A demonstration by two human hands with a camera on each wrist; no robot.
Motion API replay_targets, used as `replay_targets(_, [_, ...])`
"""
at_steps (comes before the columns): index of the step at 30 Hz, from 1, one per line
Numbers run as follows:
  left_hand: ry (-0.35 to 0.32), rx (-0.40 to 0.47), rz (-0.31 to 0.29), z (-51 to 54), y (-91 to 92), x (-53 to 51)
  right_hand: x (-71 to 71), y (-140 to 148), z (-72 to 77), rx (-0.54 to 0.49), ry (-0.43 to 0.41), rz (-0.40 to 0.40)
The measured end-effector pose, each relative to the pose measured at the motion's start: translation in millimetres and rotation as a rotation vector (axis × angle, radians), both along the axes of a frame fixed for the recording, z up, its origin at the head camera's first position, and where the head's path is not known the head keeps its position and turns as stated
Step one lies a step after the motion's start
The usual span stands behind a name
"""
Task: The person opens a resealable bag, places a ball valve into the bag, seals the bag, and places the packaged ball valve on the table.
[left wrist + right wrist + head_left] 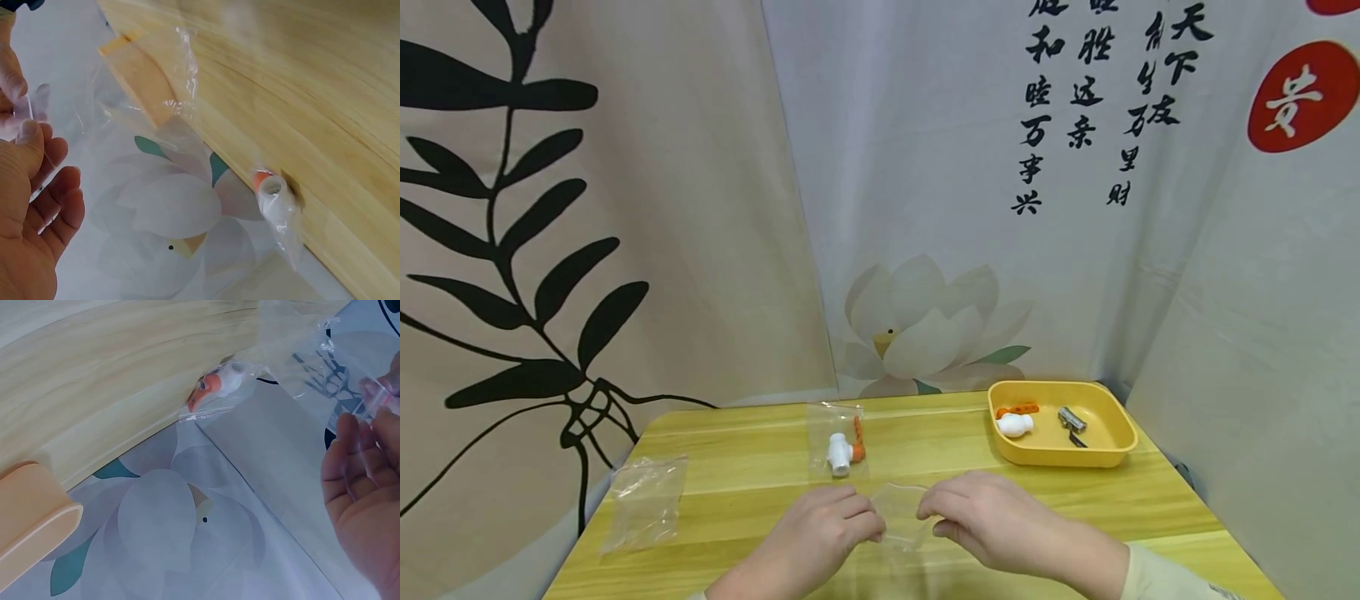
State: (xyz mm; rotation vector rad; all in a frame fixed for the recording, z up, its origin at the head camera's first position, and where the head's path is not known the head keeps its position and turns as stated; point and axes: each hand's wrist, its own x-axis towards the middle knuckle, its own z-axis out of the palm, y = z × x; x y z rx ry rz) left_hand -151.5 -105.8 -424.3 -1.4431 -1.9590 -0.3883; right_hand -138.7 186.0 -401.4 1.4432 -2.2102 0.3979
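Observation:
Between both hands hangs a small clear plastic zip bag [897,521], with no contents visible inside. My left hand [823,533] pinches its left edge between thumb and forefinger; the pinch also shows in the left wrist view [34,187]. The opposite edge is pinched by the fingertips of my right hand [1000,525], which the right wrist view shows from the palm side. Just beyond them on the table lies another clear bag holding a white plastic valve [839,455] with an orange handle [858,442].
A flat clear bag [643,504] lies at the table's left. At the back right stands a yellow tray [1052,457] containing a white fitting [1015,426], an orange handle [1018,409] and a metal part [1072,419]. A printed curtain [925,167] hangs behind the wooden table [737,475].

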Motion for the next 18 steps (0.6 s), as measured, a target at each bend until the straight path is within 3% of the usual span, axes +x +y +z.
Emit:
replay_targets(6, [-0.003,-0.002,0.017,-1.4,-1.9,1.0,4.7,2.9,3.1,-0.031,-0.026,-0.003])
replay_targets(11, [-0.009,-0.005,0.03,-2.2,-4.0,1.5,3.6,11.4,3.5,-0.059,-0.002,0.004])
replay_targets(18, [-0.036,0.014,0.03,-4.0,-9.1,0.8,-0.4,30.2,0.8,-0.058,-0.036,-0.07])
